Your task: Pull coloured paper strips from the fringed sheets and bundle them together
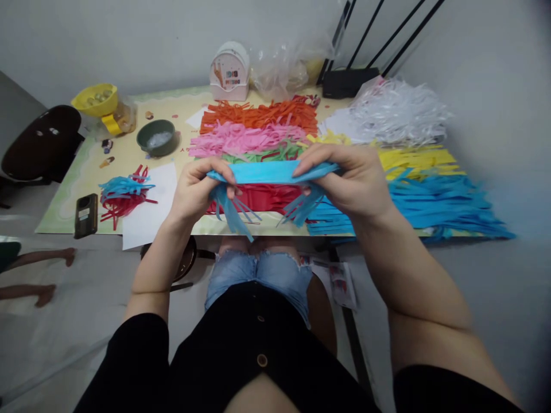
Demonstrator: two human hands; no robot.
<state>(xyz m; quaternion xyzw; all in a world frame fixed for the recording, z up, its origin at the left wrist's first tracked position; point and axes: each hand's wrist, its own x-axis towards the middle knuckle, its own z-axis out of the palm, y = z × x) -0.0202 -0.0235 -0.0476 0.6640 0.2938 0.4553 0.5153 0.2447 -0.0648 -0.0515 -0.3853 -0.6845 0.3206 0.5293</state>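
Observation:
A bundle of blue paper strips (267, 172) stretches level between my two hands above the table's near edge. My left hand (198, 189) pinches its left end, where loose strip ends hang down. My right hand (350, 178) grips the right end, with more ends fanning below the fingers. Under the bundle lie red strips (262, 198) on the table.
Rows of orange (258, 115), pink (245, 137), green, yellow (413, 158), blue (434, 201) and white (396, 112) strips cover the table. A small blue-red bunch (123, 195), a phone (86, 215), a green bowl (157, 137) and a yellow bowl (94, 98) lie left. Another person's feet (43, 275) show at far left.

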